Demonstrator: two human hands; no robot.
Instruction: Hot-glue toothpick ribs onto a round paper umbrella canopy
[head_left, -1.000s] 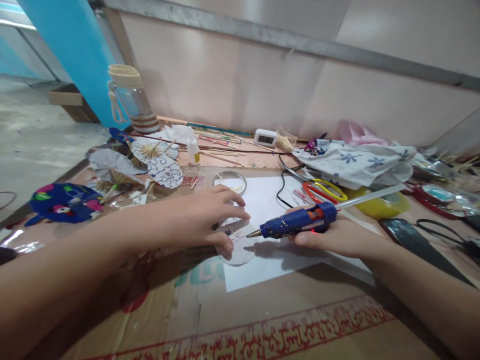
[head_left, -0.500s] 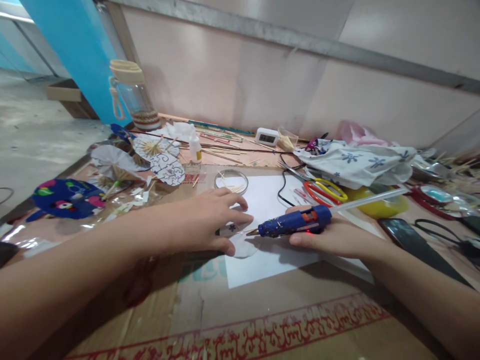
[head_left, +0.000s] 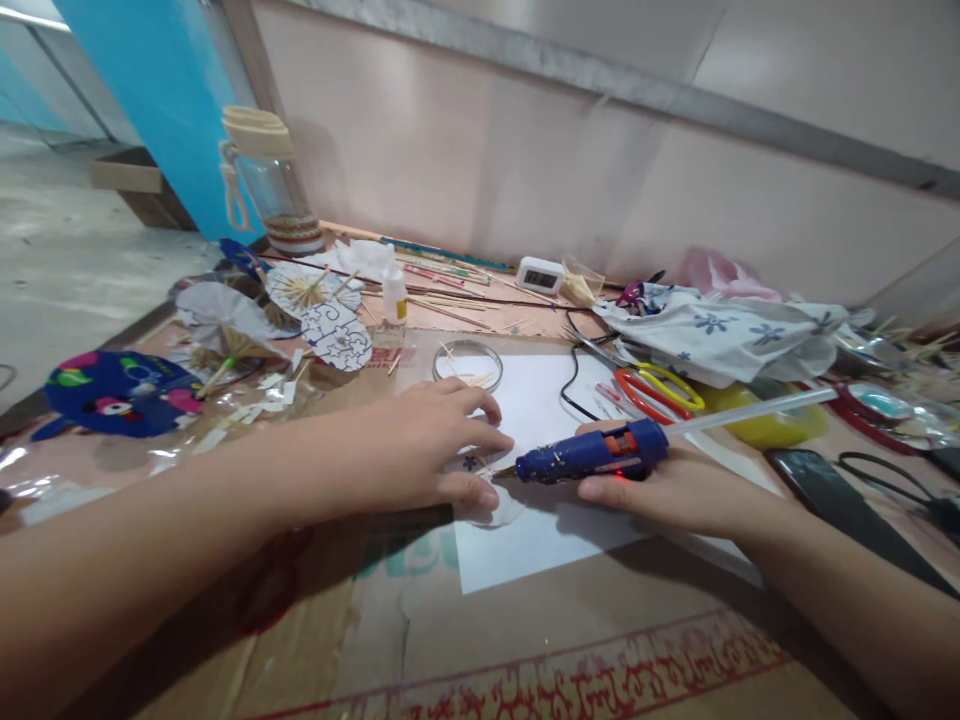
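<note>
At the far left, a blue patterned disc with a stick is lying on the counter near a white disc with blue outlines; these sticked pieces are looking finished, or nearly so. Toward the middle, the left hand is reaching in with its fingers spread and its thumb set apart from them, the thumb seemingly resting on a small flower-printed disc. This disc is lying flat over the left edge of a white sheet, partly hidden by the hand. Judging by this view, the disc is still being worked on: the glue step is seeming underway, and how much glue is sitting there I cannot tell. Just to its right, a blue glue gun is hanging above the sheet, its nozzle pointing left and slightly down at the disc; whether the tip is touching, I cannot tell. Its long axis is running from lower left to upper right, with a clear glue stick sticking out behind. The right hand is wrapping round the gun's body, and beyond it scissors and a black phone are lying.
</note>
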